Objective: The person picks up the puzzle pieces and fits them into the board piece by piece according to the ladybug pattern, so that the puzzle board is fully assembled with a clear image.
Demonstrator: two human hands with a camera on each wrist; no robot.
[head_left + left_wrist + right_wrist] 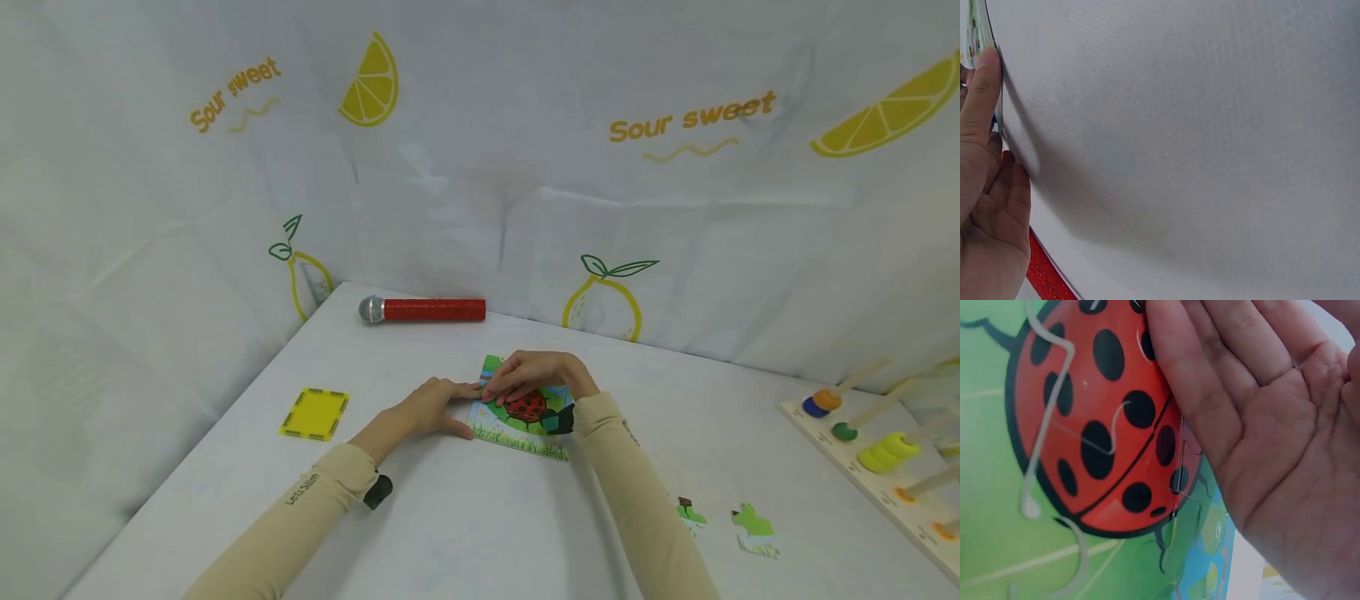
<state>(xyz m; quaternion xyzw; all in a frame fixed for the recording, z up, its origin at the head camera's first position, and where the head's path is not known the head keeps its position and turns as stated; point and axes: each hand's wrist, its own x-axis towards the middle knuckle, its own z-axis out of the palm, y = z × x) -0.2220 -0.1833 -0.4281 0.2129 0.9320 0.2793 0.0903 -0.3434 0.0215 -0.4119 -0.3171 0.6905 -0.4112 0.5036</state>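
Observation:
A jigsaw puzzle [517,437] with a red, black-spotted ladybug [1110,412] on green leaves lies flat on the white table. My left hand [431,408] is at its left side, thumb by the lower left corner and fingertips at the edge further up. In the left wrist view the straight thumb [982,94] lies along the puzzle's edge. From above, my right hand [536,373] reaches across the puzzle, its fingertips on the left part beside the ladybug. In the right wrist view its fingers extend over the ladybug; their tips are out of frame.
Loose puzzle pieces, one green with brown [690,512] and one green with grass [756,533], lie right of my right forearm. A yellow square frame [313,414] sits at left, a red microphone [431,310] at the back. A wooden peg board [862,462] with colored rings stands at right.

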